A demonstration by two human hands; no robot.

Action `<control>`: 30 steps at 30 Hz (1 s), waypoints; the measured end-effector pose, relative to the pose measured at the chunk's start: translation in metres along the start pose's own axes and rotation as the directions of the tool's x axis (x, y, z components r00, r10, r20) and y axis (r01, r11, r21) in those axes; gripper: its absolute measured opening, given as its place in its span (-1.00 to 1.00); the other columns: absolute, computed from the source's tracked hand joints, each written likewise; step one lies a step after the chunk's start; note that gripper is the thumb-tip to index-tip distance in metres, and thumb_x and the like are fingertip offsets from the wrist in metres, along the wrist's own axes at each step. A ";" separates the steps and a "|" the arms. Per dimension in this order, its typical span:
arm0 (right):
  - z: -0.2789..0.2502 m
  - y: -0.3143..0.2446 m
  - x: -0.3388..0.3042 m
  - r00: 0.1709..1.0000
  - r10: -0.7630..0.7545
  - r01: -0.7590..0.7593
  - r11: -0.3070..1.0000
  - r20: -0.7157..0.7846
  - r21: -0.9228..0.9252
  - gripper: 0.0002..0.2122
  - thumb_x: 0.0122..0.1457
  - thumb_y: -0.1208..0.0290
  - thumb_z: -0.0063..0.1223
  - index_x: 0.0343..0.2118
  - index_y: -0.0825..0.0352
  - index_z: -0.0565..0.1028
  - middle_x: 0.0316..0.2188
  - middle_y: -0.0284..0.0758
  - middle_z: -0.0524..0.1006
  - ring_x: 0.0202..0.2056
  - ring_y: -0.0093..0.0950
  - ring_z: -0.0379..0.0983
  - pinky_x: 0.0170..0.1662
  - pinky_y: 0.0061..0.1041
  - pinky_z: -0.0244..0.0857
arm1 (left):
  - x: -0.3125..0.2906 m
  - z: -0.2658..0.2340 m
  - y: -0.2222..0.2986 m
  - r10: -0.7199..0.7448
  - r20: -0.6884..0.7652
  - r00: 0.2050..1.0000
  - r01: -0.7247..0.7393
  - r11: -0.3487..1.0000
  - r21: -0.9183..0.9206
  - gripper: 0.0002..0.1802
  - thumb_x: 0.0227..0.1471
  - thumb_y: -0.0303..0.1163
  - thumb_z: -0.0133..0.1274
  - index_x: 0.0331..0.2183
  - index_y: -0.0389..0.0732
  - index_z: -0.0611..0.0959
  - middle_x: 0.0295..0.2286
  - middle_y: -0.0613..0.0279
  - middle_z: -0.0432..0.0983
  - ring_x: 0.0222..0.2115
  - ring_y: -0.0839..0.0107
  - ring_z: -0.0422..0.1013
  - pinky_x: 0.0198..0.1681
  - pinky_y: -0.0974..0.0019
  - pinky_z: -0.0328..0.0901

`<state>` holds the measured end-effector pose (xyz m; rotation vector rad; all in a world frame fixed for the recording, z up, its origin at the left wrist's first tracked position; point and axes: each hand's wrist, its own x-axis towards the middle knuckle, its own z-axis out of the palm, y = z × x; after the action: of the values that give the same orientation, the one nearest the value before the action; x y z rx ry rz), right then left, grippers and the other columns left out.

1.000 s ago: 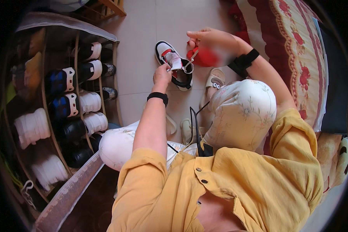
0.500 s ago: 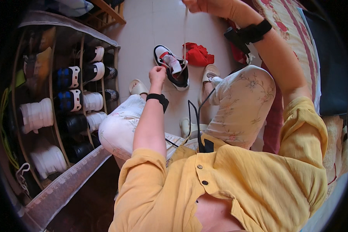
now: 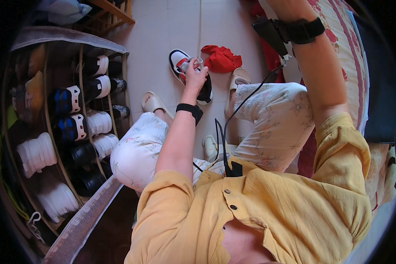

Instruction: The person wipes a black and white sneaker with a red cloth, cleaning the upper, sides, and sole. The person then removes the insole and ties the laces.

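Observation:
A white, black and red sneaker (image 3: 178, 58) lies on the floor between my feet, toe pointing away. My left hand (image 3: 195, 77) is over its tongue and lacing, fingers bent and closed; what they pinch is too small to make out. A pale shoelace (image 3: 200, 31) rises from the sneaker in a long, taut line to the upper edge of the picture. My right forearm (image 3: 319, 66) reaches up past that edge, so the right hand and whatever it holds are out of sight.
Beside the sneaker lies a crumpled red cloth (image 3: 221, 59). A shoe rack (image 3: 48, 114) with several pairs stands at left, a wooden frame (image 3: 114, 11) beyond it. At right is a bed with a patterned cover (image 3: 345, 57). A black cable (image 3: 255, 90) crosses above my right leg.
My left hand has moved right and away from me, from the sneaker's side onto its lacing. My right hand has gone up out of the picture, and the shoelace is stretched further.

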<state>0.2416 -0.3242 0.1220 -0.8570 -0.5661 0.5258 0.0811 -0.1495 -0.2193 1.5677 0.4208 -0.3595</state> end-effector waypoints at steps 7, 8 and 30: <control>-0.019 0.006 -0.011 1.000 -0.014 0.014 0.999 0.014 0.030 -0.68 0.38 0.08 -0.06 -0.36 0.21 0.55 -0.53 -0.51 0.48 -0.48 -0.64 0.41 -0.32 -0.62 0.32 | 0.000 -0.012 0.004 -0.222 0.128 0.967 0.251 0.920 -0.302 -0.62 0.26 -0.27 0.10 0.04 -0.21 0.52 -0.26 0.23 0.56 -0.48 0.57 0.49 -0.46 0.47 0.45; -0.025 0.012 -0.014 1.000 0.008 -0.008 0.999 -0.010 -0.039 -0.69 0.39 0.09 -0.06 -0.35 0.22 0.55 -0.53 -0.51 0.48 -0.48 -0.64 0.41 -0.33 -0.61 0.33 | 0.002 -0.015 0.005 -0.246 0.181 0.952 0.291 0.912 -0.290 -0.68 0.28 -0.25 0.08 -0.01 -0.20 0.56 -0.33 0.27 0.57 -0.51 0.59 0.46 -0.45 0.47 0.44; -0.042 0.205 -0.087 0.627 0.779 -0.014 -0.007 -0.015 -1.000 -0.74 0.14 0.24 0.12 -0.38 0.37 0.63 -0.40 -0.06 0.62 -0.33 -0.14 0.59 -0.23 -0.24 0.42 | -0.070 -0.029 0.038 -0.009 0.150 0.989 0.042 0.976 -0.216 -0.79 0.22 -0.17 0.15 -0.32 -0.10 0.66 -0.49 0.45 0.54 -0.57 0.68 0.35 -0.52 0.50 0.25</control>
<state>0.1639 -0.2894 -0.0882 -2.3451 -1.3290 1.0811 0.0367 -0.1247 -0.1512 1.3127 0.3526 -0.4319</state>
